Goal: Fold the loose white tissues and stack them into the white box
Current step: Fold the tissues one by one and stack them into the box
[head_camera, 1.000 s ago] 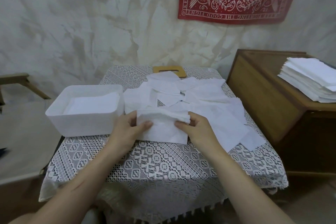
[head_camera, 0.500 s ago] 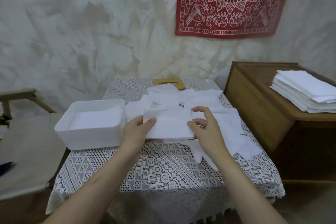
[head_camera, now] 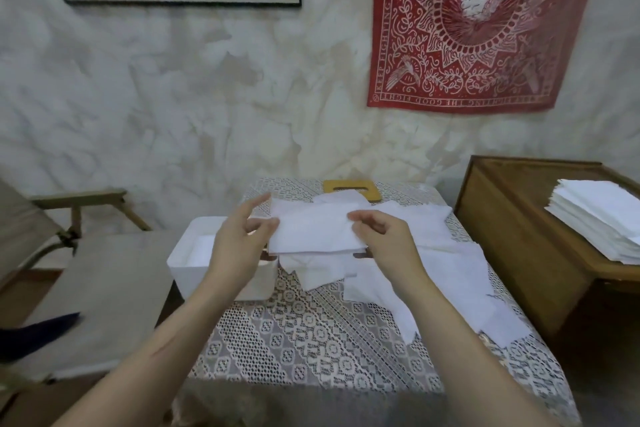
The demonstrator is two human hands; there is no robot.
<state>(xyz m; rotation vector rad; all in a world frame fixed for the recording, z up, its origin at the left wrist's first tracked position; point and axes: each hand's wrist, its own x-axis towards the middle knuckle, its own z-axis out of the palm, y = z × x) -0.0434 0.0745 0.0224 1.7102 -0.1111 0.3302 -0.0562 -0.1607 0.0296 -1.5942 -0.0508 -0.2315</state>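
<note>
While the folded white paper tissue (head_camera: 311, 229) hangs in the air over the pile of loose white tissues (head_camera: 433, 274), both hands have it by the ends. Left hand (head_camera: 239, 246) pinches the left edge, thumb on top, index finger sticking out straight. Right hand (head_camera: 384, 239) pinches the right edge with curled fingers. The white rectangular plastic box (head_camera: 188, 272) sits just left, on the lace-covered table (head_camera: 311, 340).

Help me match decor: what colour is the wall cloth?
Wall cloth: red, white patterning; head view.
</note>
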